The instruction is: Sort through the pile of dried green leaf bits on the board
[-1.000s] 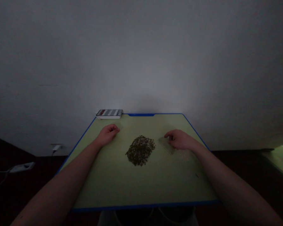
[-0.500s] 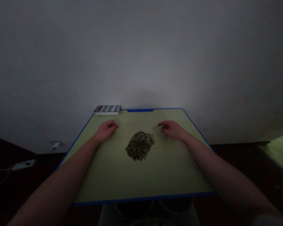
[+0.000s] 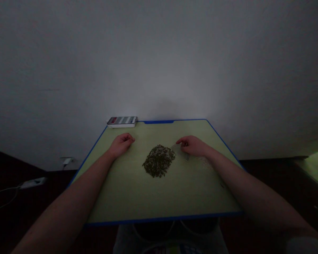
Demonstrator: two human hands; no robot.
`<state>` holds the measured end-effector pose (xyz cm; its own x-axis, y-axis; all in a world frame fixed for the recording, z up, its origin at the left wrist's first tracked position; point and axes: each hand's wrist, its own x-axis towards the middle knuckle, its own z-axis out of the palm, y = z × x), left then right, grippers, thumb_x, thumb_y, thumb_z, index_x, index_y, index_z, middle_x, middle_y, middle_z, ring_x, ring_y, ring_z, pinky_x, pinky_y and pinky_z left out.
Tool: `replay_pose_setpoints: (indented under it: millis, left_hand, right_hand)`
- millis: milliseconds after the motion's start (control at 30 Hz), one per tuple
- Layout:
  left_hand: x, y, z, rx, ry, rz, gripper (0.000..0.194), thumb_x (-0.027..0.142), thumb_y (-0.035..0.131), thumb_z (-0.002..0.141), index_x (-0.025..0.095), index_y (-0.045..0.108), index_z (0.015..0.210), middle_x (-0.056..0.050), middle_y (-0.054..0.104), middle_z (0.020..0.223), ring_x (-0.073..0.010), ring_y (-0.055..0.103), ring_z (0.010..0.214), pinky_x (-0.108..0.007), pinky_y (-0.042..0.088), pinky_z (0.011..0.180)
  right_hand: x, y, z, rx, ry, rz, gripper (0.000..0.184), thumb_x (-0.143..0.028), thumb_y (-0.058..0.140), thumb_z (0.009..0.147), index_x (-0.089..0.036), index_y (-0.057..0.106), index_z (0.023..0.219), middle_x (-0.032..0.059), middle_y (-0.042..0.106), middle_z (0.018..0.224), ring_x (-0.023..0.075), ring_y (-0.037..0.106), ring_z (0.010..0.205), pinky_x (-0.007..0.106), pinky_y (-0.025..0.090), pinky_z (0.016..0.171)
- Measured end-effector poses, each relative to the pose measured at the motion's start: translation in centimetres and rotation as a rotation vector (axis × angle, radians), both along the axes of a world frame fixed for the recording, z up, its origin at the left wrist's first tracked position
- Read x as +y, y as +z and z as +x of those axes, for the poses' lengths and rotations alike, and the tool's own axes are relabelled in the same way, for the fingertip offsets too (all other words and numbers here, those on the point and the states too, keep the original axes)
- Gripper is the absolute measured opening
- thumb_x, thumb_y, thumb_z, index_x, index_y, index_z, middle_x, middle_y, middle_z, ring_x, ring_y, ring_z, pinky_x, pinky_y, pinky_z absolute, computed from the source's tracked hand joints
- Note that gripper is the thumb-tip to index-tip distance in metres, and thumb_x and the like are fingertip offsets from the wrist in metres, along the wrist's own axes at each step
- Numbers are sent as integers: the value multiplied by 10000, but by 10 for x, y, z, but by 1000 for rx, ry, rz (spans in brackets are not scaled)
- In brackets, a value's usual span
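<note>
A heap of small dark green-brown and pale grains, perhaps beans or seeds [image 3: 159, 161], lies spread in the middle of the light yellow-green tabletop [image 3: 127, 201]. My right hand [image 3: 193, 145], fingers curled, grips a thin see-through piece with a curved edge [image 3: 184, 155] at the right side of the heap. Its exact kind is too faint to tell. My left hand [image 3: 121, 144] rests on the table to the left of the heap, fingers closed and thumb against them, with nothing visible in it.
A phone [image 3: 122, 120] lies on a white box [image 3: 122, 125] at the far left corner. Faint pale grains [image 3: 204, 162] are scattered by my right wrist. A blue rim [image 3: 164, 219] edges the table, and a wall [image 3: 164, 70] stands behind it. A power strip [image 3: 33, 183] is at left.
The see-through piece in my right hand has shifted slightly, its edge now reaching the heap's right side. My left hand stays in place. The whole view has moved a little.
</note>
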<state>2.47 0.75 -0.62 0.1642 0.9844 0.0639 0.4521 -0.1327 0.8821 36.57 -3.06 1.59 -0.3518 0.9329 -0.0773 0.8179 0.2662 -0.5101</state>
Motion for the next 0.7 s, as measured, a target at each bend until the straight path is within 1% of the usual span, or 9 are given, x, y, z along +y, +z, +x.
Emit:
replay_pose_setpoints:
  millis: [100,200,367,567,700]
  left_hand:
    - [0,0,0,-11,3,-7,221,379,564,705,188,473,644,71,415,435,-69,354,399,-214,268,432]
    - [0,-1,0,-15,3,-8,219,379,567,709,187,479,650,74,412,432,-65,343,392,-212,267,431]
    - [1,-2,-1,-5,8,3,221,380,570,709,182,488,652,69,428,433,-67,357,390,-213,274,428]
    - [0,0,0,5,9,8,233,383,573,702,181,477,634,71,417,437,-66,351,398,-211,273,431]
    - [0,1,1,7,8,-1,239,383,572,703,183,468,623,72,407,435,-68,346,400,-214,270,431]
  right_hand:
    - [-6,2,3,6,25,-10,432,-115,514,660,-153,669,1062,12,659,724,126,568,614,222,399,573]
    - [-13,7,5,12,30,-56,433,-114,512,655,-166,668,1055,1,650,691,120,558,583,219,383,540]
    - [-22,16,7,6,54,-141,451,-91,507,643,-147,655,1066,17,668,706,128,582,596,222,401,556]
    - [-21,21,16,-36,10,-98,413,-125,532,674,-144,648,1070,29,668,740,128,580,598,226,402,568]
    - [-22,27,20,-55,28,-133,406,-129,527,664,-138,650,1051,35,673,755,125,577,580,232,397,560]
